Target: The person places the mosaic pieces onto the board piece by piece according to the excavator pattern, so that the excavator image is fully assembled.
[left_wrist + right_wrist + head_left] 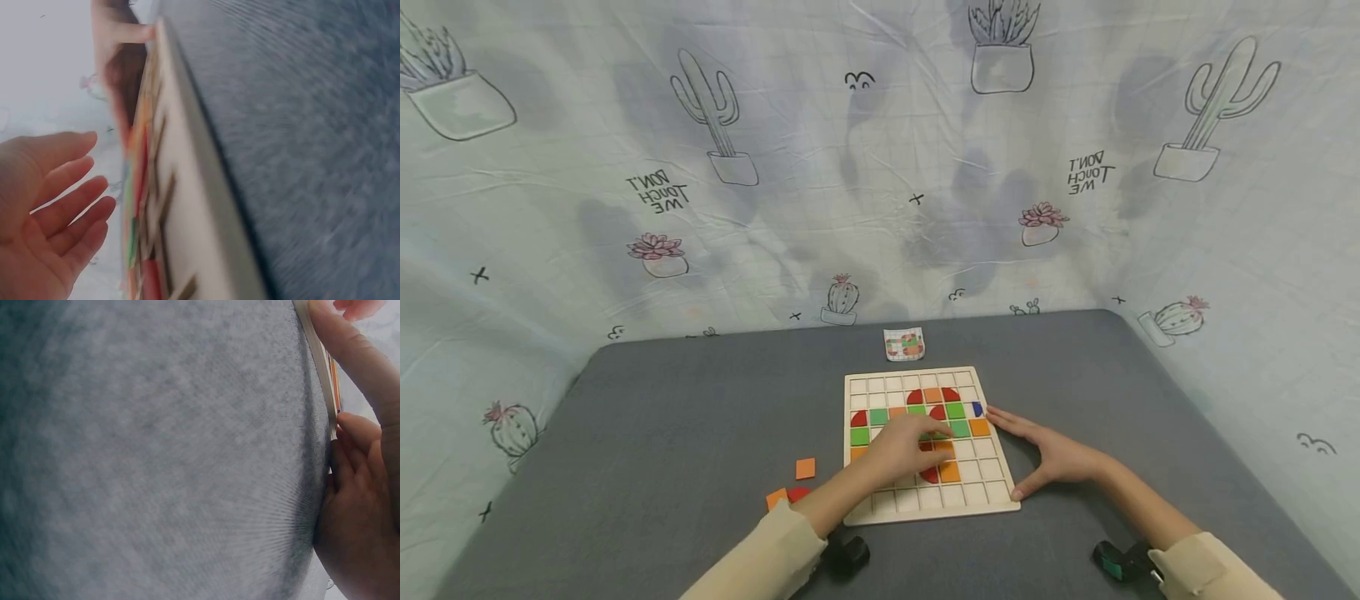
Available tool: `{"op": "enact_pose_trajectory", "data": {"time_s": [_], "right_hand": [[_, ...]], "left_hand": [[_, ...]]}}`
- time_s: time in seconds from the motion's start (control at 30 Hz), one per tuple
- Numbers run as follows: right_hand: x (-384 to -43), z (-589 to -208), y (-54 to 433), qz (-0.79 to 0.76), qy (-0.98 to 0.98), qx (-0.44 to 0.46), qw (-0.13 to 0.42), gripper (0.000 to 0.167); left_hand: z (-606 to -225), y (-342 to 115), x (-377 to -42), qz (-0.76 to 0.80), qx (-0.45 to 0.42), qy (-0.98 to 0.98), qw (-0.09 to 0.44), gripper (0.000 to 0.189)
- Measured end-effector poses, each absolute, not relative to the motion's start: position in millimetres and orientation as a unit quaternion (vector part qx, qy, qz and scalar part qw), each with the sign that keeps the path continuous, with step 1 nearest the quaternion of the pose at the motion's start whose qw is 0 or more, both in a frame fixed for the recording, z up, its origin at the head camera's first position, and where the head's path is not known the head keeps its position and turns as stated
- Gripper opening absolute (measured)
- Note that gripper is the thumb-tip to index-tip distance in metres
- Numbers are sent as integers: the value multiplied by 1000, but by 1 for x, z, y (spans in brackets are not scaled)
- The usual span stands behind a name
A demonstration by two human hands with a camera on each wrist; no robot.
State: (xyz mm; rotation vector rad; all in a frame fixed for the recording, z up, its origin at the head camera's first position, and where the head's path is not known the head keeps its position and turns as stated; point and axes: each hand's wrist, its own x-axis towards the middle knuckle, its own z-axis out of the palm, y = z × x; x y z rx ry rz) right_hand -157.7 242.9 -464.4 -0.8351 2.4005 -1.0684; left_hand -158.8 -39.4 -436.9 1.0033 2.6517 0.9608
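A square wooden grid board (pixel 964 497) lies on the grey table, with red quarter-round tiles (pixel 950 394), orange squares (pixel 950 472), green squares (pixel 955 410) and one blue-and-white tile (pixel 977 409) in its cells. My left hand (pixel 895 450) hovers over the middle of the board, hiding several cells. In the left wrist view its fingers (pixel 81 194) are loosely bent and apart, with nothing between them. My right hand (pixel 1060 454) rests along the board's right edge, thumb at the near corner and fingertips farther up that side. Seen from the right wrist, the thumb (pixel 350 347) stretches along the board.
Behind the board lies a small card (pixel 904 344) with a printed coloured pattern. Left of the board are a loose orange square (pixel 805 468), another orange tile (pixel 777 498) and a red piece (pixel 798 494), partly behind my left forearm. A patterned cloth (pixel 880 167) hangs beyond the table.
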Motion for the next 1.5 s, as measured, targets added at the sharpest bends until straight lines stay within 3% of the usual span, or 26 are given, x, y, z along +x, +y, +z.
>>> {"op": "enact_pose_trajectory", "data": {"time_s": [0.27,0.4,1.0,1.5], "right_hand": [[-156,-464,243,-380,857,-291,191,105],[-155,-463,243,-383,856,-292,190,105],[-155,-461,241,-379,861,-278,196,107],[-156,-462,243,-385,854,-289,196,106]], "left_hand": [[-421,-68,-149,341,332,871,124,50],[-418,-87,-142,341,316,877,124,56],[-424,-197,-122,363,196,909,66,48],[-430,-201,-121,319,190,926,64,43]]}}
